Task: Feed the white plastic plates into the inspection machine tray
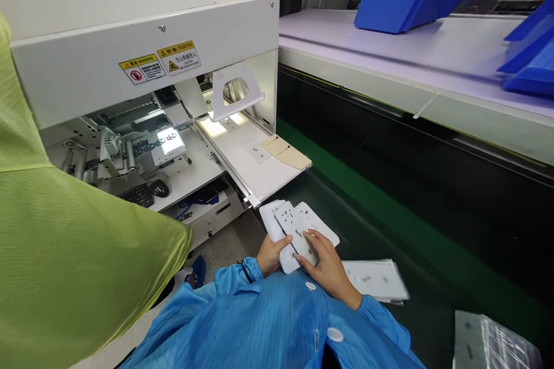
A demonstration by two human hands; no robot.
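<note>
Close to my body, my left hand [270, 255] is closed on the left edge of several white rounded plates, its thumb on top. They look like phone back covers, fanned out over one another. The top white plate [296, 229] has small holes at its far end and dark marks along its face. My right hand [328, 270] grips that plate from the right, thumb at the near end and fingers bent over its right side. Another white plate [322, 226] sticks out beyond my right fingers. A stack of white sheets [375, 280] lies on the dark surface beside my right wrist.
Ahead stands a white machine [142, 29] with warning labels and a white conveyor [255, 155] coming out; a beige board [288, 151] lies at its end. A person's yellow-green sleeve [78, 253] fills the left. Blue bins [396, 0] stand on the shelf. Plastic-wrapped sheets [493, 343] lie lower right.
</note>
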